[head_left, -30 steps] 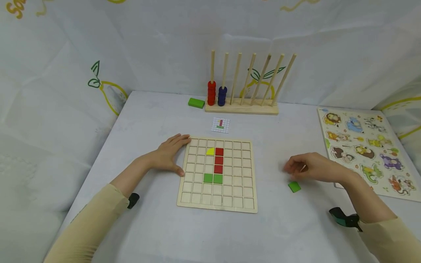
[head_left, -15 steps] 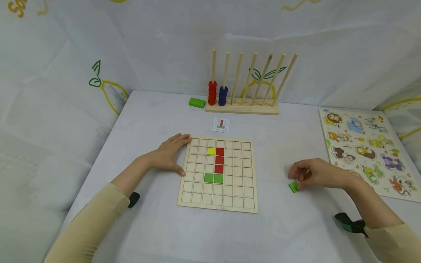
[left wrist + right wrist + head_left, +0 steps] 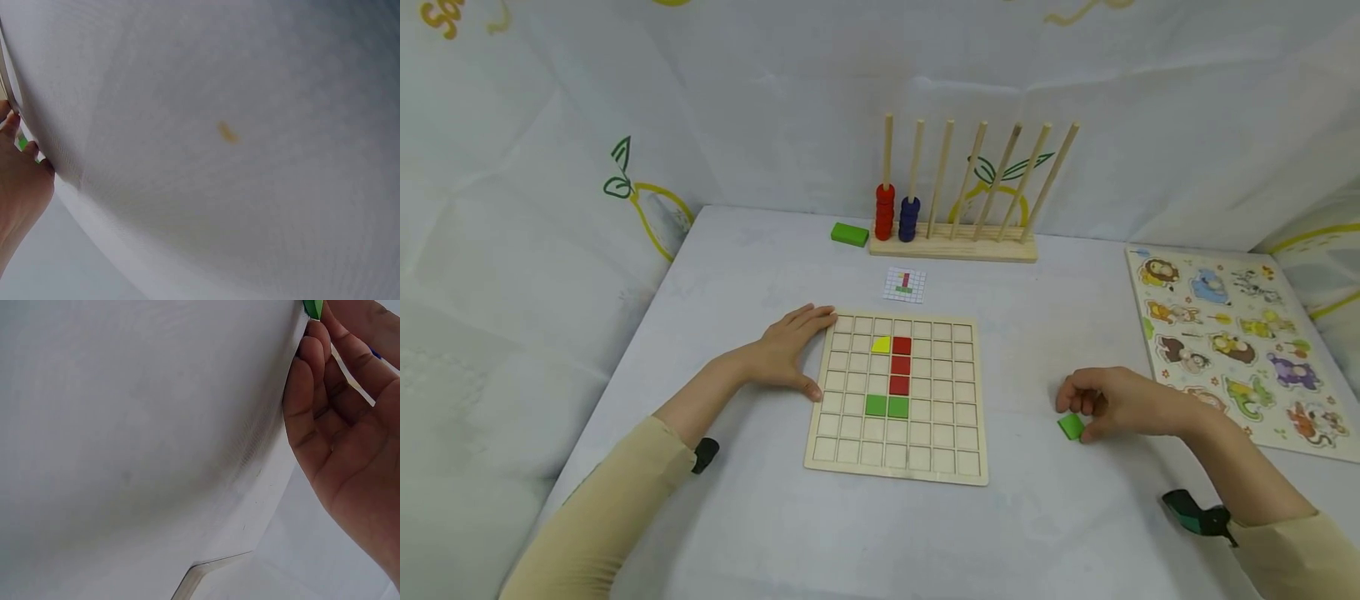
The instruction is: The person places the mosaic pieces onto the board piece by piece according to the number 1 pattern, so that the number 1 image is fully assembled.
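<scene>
In the head view, my left hand (image 3: 778,354) rests at the wooden grid board (image 3: 895,469), fingertips on its upper left corner and thumb at its left edge. Its fingers are spread and nearly straight. My right hand (image 3: 1123,404) is low over the table at a loose green square tile (image 3: 1071,427), thumb and index finger curled at its edges in a pinch. The right wrist view shows part of that green tile (image 3: 314,307) by the fingertips. In the board lie a yellow quarter-circle tile (image 3: 881,344), a column of red tiles (image 3: 900,366) and two green tiles (image 3: 876,406).
Behind the board lies a small pattern card (image 3: 905,285). A wooden peg stand (image 3: 953,247) with red and blue beads stands at the back, a green block (image 3: 849,234) beside it. An animal puzzle board (image 3: 1247,346) lies at the right edge.
My right hand has come down and slightly right to the loose green tile, thumb and index finger now at its edges. The left hand stays at the board.
</scene>
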`<action>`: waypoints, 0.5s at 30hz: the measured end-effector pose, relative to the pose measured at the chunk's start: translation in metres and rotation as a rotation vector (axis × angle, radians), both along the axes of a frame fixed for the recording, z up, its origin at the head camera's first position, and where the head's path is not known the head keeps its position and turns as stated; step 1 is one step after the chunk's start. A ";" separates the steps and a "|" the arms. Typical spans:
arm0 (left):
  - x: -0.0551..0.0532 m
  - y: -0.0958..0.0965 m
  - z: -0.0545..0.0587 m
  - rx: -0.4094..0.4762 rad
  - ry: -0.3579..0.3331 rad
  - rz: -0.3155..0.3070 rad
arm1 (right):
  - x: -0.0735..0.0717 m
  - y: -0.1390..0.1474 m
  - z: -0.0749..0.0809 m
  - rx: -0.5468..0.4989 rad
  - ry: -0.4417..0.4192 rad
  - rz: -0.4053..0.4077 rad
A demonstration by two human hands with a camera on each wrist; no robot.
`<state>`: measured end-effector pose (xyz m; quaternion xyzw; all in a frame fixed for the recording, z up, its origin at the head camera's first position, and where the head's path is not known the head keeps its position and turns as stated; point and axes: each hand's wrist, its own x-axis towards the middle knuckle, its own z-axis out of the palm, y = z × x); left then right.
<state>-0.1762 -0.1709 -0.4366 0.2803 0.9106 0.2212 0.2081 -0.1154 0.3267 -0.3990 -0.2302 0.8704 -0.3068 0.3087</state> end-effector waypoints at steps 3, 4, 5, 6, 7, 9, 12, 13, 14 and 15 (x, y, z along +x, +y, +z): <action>0.000 0.000 0.000 0.002 -0.004 0.003 | 0.000 0.000 -0.001 0.001 0.011 0.005; 0.000 0.000 0.000 0.001 -0.003 0.003 | 0.000 0.000 -0.001 0.005 0.017 0.007; 0.000 0.000 0.000 0.002 -0.003 0.003 | 0.000 0.000 -0.002 0.010 0.021 0.007; 0.000 0.000 -0.001 0.001 0.001 0.002 | 0.000 -0.001 -0.002 0.016 0.029 0.010; 0.000 0.000 -0.001 -0.001 0.007 -0.001 | 0.000 -0.001 -0.002 0.019 0.034 0.008; -0.001 0.000 -0.002 -0.004 0.011 -0.002 | -0.001 -0.002 -0.001 0.025 0.045 0.009; -0.001 0.000 -0.003 -0.001 0.008 0.001 | -0.001 -0.002 -0.001 0.031 0.059 0.014; -0.001 0.000 -0.003 0.001 0.009 0.000 | -0.001 -0.002 -0.002 0.034 0.059 0.012; -0.001 0.000 -0.003 0.005 0.010 0.001 | -0.001 -0.002 -0.002 0.036 0.060 0.014; -0.001 0.000 -0.003 0.009 0.010 0.000 | -0.001 -0.002 -0.002 0.040 0.062 0.013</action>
